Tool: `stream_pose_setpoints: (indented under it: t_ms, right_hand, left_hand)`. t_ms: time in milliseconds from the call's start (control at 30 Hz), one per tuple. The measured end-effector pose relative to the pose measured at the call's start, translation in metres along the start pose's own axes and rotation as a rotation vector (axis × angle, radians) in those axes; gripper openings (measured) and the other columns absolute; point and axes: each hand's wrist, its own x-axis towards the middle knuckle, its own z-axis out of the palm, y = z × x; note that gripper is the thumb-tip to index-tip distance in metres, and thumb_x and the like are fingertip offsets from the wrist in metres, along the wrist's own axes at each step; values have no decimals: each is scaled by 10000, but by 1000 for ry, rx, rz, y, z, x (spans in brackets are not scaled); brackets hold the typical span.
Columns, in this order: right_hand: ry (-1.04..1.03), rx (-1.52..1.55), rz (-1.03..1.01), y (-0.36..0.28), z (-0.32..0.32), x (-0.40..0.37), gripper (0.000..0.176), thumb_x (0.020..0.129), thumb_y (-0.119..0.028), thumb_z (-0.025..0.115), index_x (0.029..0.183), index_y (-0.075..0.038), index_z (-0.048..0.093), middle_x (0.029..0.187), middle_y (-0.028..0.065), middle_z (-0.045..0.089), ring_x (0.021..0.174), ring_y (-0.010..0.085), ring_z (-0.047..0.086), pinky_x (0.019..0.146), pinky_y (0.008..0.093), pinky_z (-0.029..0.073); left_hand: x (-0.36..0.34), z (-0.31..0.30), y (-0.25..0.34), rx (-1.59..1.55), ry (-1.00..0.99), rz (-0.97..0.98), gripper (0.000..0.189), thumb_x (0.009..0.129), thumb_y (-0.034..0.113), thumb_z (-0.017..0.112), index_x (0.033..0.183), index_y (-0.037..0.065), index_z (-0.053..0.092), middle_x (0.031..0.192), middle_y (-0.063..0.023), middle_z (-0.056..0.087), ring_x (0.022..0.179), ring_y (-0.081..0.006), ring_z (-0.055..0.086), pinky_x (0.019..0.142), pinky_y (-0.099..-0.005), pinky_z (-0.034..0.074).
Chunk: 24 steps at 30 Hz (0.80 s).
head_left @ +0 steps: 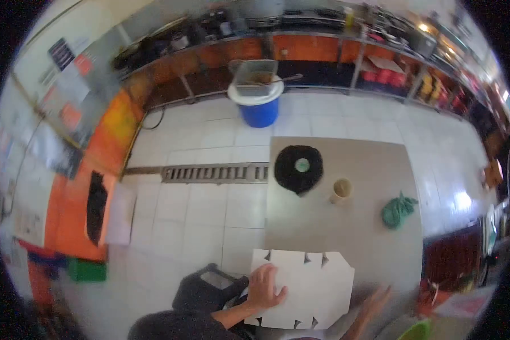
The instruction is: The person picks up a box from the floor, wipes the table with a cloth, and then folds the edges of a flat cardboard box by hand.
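A flat white cardboard box blank (306, 286) with notched edges and cut corners lies at the near edge of the table. My left hand (263, 288) rests on its left part, palm down, with the thumb apart from the fingers. To the right of the blank, apart from it, my right hand (373, 306) stretches its fingers out over the table; it is somewhat blurred and I see nothing in it.
The steel table (345, 229) carries a black round object (292, 178) with a pale green disc, a tan cup-like container (340, 191) and a green knotted cloth or bag (399, 211). A black chair (209, 289) stands at left. A blue bucket (259, 113) is beyond.
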Motion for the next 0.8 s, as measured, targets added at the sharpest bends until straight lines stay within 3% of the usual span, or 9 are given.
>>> stream_pose_setpoints:
  t_ms: [33, 67, 233, 333, 400, 600, 700, 767, 800]
  right_hand:
    - [28, 200, 66, 32, -7, -50, 535, 1013, -322, 475, 1398, 46, 420, 1358, 224, 530, 1229, 348, 542, 1022, 469, 433]
    - [113, 269, -74, 123, 7, -99, 539, 992, -314, 487, 1397, 37, 429, 1317, 206, 571, 1157, 348, 596, 954, 474, 486]
    - [-90, 33, 272, 107, -24, -253, 561, 960, -324, 520, 1388, 29, 439, 1323, 203, 564, 1175, 348, 579, 969, 472, 474]
    - [-120, 43, 378, 89, -21, -295, 575, 941, -331, 540, 1383, 25, 445, 1326, 202, 559, 1185, 348, 569, 978, 470, 467]
    - [-101, 70, 463, 82, -22, -313, 585, 928, -335, 553, 1379, 21, 449, 1329, 201, 556, 1192, 348, 562, 984, 469, 462]
    - [-67, 155, 660, 103, -49, -393, 614, 889, -348, 593, 1369, 12, 461, 1336, 198, 548, 1214, 349, 541, 1002, 466, 448]
    - [-78, 184, 767, 119, -53, -445, 630, 869, -355, 613, 1363, 8, 467, 1340, 196, 543, 1224, 349, 531, 1011, 465, 441]
    - [-96, 210, 854, 130, -52, -485, 640, 857, -359, 626, 1360, 4, 471, 1343, 195, 541, 1231, 349, 524, 1017, 464, 436]
    - [-113, 225, 897, 138, -52, -507, 645, 850, -361, 633, 1358, 3, 473, 1344, 195, 539, 1235, 349, 521, 1020, 463, 434]
  left_hand:
    - [1, -2, 3, -19, -27, -1, 675, 781, 417, 656, 1261, -21, 473, 1285, -234, 462, 1216, -411, 424, 1011, -539, 321]
    - [0, -4, 3, -40, -61, 7, 660, 782, 410, 656, 1253, -16, 478, 1288, -223, 465, 1218, -402, 426, 1011, -536, 323]
    - [-1, -5, 4, -46, -29, 45, 652, 770, 410, 661, 1241, -5, 485, 1288, -233, 460, 1225, -409, 418, 1009, -540, 320]
    - [-6, 12, -7, 26, -4, 81, 643, 754, 406, 669, 1230, 12, 493, 1298, -248, 451, 1239, -417, 400, 1012, -562, 306]
    - [-10, 26, -17, 14, 151, 214, 631, 726, 381, 687, 1209, 17, 506, 1306, -249, 449, 1246, -423, 389, 1024, -568, 292]
    - [-18, 4, -8, 5, 65, 256, 561, 758, 355, 685, 1180, 20, 527, 1309, -250, 442, 1272, -426, 350, 1031, -572, 280]
    - [-27, 9, -5, -110, 166, 394, 520, 766, 311, 678, 1164, 16, 522, 1315, -252, 428, 1280, -434, 321, 1036, -579, 267]
    - [-72, -33, 23, -179, 73, 714, 437, 764, 289, 682, 1073, 8, 556, 1216, -217, 517, 1209, -412, 419, 1027, -532, 317]
    - [-105, -59, 33, -308, -242, 801, 406, 782, 294, 679, 1053, 9, 576, 1152, -196, 556, 1158, -396, 471, 1011, -502, 352]
